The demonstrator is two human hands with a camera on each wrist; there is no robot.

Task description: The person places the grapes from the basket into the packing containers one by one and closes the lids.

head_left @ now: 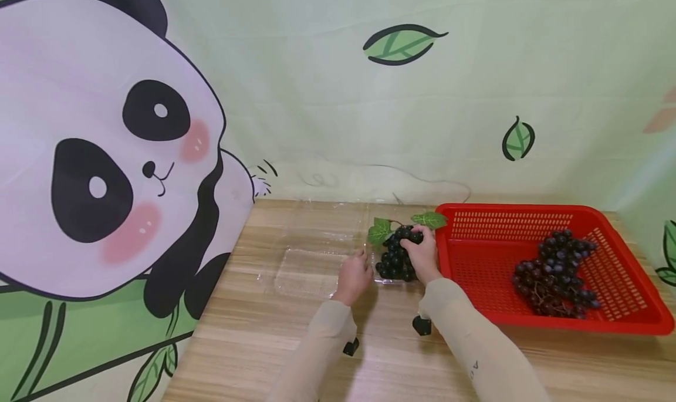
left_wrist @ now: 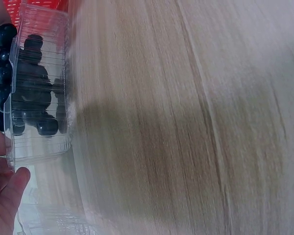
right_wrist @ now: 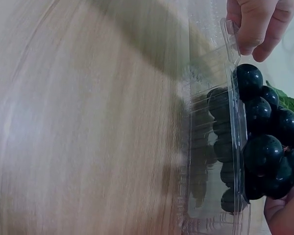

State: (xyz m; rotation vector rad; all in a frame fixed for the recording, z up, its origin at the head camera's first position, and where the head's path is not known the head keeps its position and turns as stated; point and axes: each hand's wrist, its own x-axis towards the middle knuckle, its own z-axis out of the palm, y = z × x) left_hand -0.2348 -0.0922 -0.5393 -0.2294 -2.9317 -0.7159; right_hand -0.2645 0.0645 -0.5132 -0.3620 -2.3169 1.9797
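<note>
A bunch of dark grapes with green leaves sits partly inside one half of a clear plastic clamshell box, its upper grapes rising above the rim. My right hand grips the bunch from the right side, with thumb and fingertips on the upper grapes. At the box's near left corner, my left hand pinches the rim between thumb and fingers, as the right wrist view also shows. The box's other half lies spread out flat to the left on the wooden table.
A red plastic basket stands to the right, close by the box, with more dark grapes inside. Behind the table hangs a pale green cloth printed with a panda and leaves.
</note>
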